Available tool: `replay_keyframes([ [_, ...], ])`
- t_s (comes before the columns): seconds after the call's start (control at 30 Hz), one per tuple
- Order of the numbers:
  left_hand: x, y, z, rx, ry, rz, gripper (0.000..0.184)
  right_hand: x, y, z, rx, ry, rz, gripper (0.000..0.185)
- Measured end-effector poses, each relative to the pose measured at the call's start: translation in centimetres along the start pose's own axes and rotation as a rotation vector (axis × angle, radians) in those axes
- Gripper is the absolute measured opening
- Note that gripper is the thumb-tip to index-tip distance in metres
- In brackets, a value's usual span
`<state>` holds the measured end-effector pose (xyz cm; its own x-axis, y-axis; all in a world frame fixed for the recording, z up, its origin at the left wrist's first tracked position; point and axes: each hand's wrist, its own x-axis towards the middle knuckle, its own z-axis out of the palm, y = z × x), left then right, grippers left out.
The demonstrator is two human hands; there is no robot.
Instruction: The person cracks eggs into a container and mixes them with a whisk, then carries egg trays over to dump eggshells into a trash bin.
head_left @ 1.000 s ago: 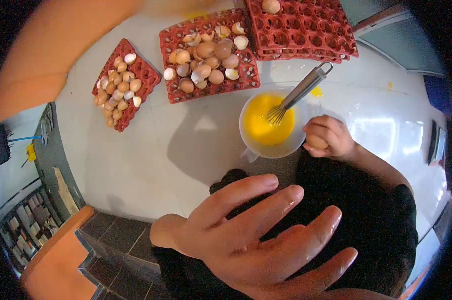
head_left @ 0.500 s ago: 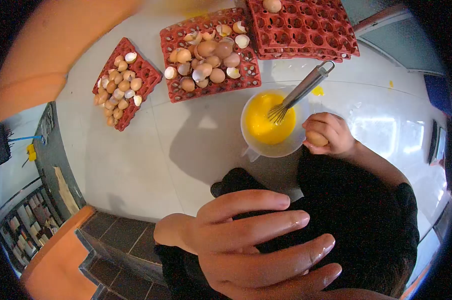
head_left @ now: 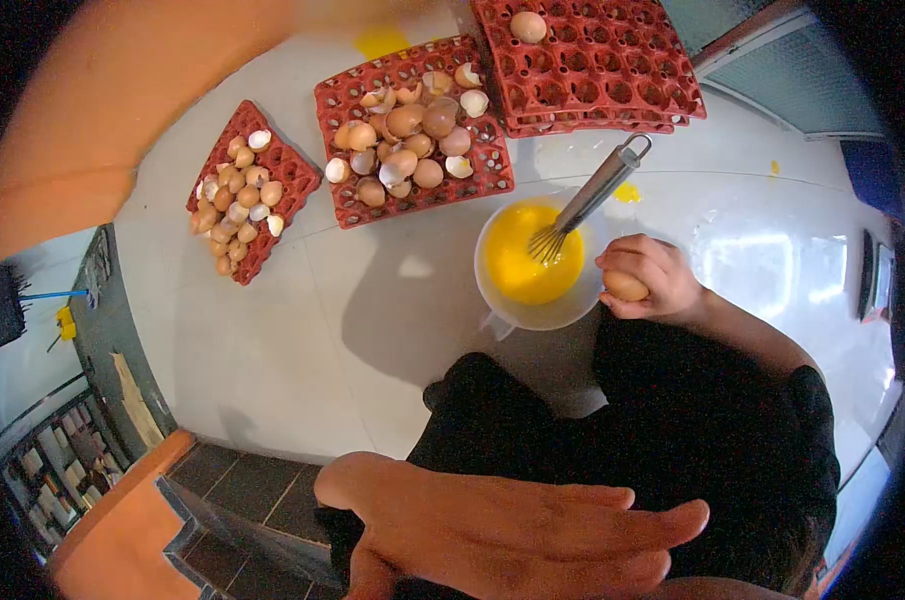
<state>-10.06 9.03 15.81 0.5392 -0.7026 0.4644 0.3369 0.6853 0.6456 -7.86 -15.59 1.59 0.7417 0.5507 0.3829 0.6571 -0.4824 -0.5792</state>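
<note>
At the right, my right hand (head_left: 657,275) is closed around a brown egg (head_left: 625,286), beside the rim of a translucent white jug (head_left: 575,300). Yellow liquid egg (head_left: 520,270) lies in the jug, and a metal whisk (head_left: 600,187) leans in it with its handle up to the right. My left hand (head_left: 512,525) is large in the lower foreground over my dark clothing, its fingers stretched to the right, holding nothing visible. Beyond the jug, a red tray (head_left: 492,165) carries a heap of eggshells (head_left: 402,125).
Stacked red trays (head_left: 612,90) at the top right hold one egg (head_left: 528,27). Another red tray (head_left: 294,175) with shells lies at the left. Yellow spills (head_left: 627,192) mark the pale floor (head_left: 262,350). Dark steps (head_left: 242,490) descend at the lower left beside an orange wall.
My left hand has moved lower, with its fingers flatter and closer together. My right hand still grips the egg beside the jug. The camera view has shifted slightly.
</note>
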Motion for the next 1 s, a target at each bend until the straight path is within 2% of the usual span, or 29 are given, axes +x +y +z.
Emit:
replay_keyframes([
  [0.13, -0.6, -0.1, -0.7, 0.153, -0.012, -0.098, 0.067, -0.3, 0.3, 0.0, -0.009, -0.002, 0.005, 0.044],
  [0.27, -1.2, 1.1, -4.9, 0.801, 0.094, -0.292, 0.060, -0.2, 0.2, -0.3, -0.011, -0.005, 0.026, 0.043],
  [0.4, -1.6, 0.8, -16.1, 1.642, 0.442, -0.543, 0.055, 0.0, -0.1, -0.4, -0.017, 0.001, 0.046, 0.041],
  [0.47, -1.9, 0.7, -22.6, 1.913, 0.483, -0.622, 0.053, -0.4, 0.0, 0.1, -0.018, 0.010, 0.052, 0.040],
  [0.57, -2.6, -0.1, -31.3, 2.152, 0.458, -0.615, 0.049, -0.5, 0.1, 0.7, -0.014, 0.005, 0.050, 0.039],
  [0.67, -3.5, -1.6, -35.7, 2.322, 0.674, -0.694, 0.048, -0.4, 0.0, 1.3, -0.007, -0.008, 0.066, 0.039],
  [0.77, -4.0, -2.3, -35.7, 2.215, 0.653, -0.902, 0.044, -0.2, -0.7, 1.4, 0.002, -0.038, 0.107, 0.037],
  [0.8, -4.3, -2.2, -35.4, 2.217, 0.603, -0.903, 0.039, -0.1, -0.7, 1.1, 0.001, -0.046, 0.122, 0.035],
  [0.9, -5.4, -2.1, -35.7, 2.284, 0.510, -0.725, 0.037, -0.4, -0.3, 1.0, 0.028, -0.066, 0.138, 0.035],
  [0.93, -5.5, -2.2, -35.6, 2.250, 0.552, -0.764, 0.037, -0.6, -0.2, 1.0, 0.026, -0.063, 0.145, 0.035],
  [1.0, -5.7, -2.2, -35.4, 2.256, 0.558, -0.713, 0.038, -0.9, -0.1, 1.2, 0.027, -0.062, 0.158, 0.036],
])
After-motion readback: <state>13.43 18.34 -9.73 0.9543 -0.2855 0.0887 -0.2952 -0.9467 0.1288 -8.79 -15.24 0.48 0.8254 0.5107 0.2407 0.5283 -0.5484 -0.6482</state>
